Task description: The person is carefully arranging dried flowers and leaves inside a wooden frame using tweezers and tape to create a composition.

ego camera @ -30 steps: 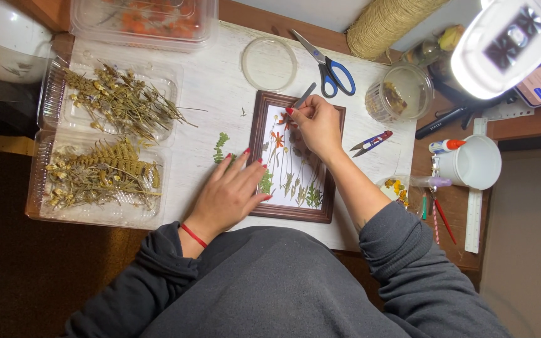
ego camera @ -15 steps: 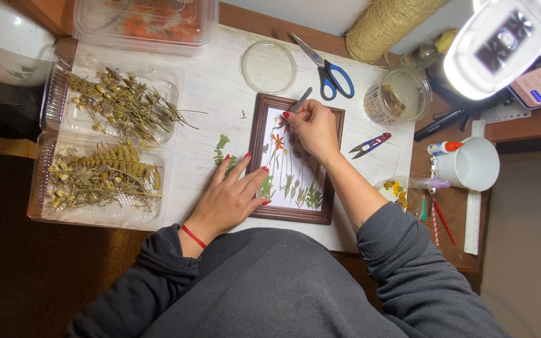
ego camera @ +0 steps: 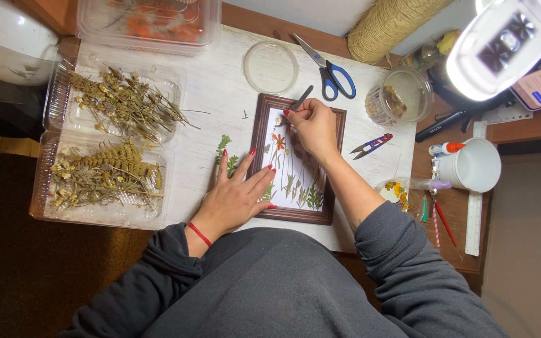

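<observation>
Little change from a second ago: right hand [ego camera: 313, 127] has stayed at the top edge of the brown picture frame [ego camera: 295, 159], the grey tweezers [ego camera: 300, 100] tilted a touch more; left hand [ego camera: 236, 195] hasn't shifted. Right fingers pinched tight on the tweezers, tips over the frame's top-left corner, handle poking past the top rail. Left hand flat, fingers spread wide, holding nothing, pressing the frame's left rail and lower-left corner. Green sprig [ego camera: 225, 154] just left of the frame, beside the left fingertips. Scissors [ego camera: 327, 69] and round clear lid [ego camera: 271, 66] above the frame, small gap. Thread snips [ego camera: 370, 145] right of it. Trays of dried plants [ego camera: 111, 144] well left; open white tabletop between.
</observation>
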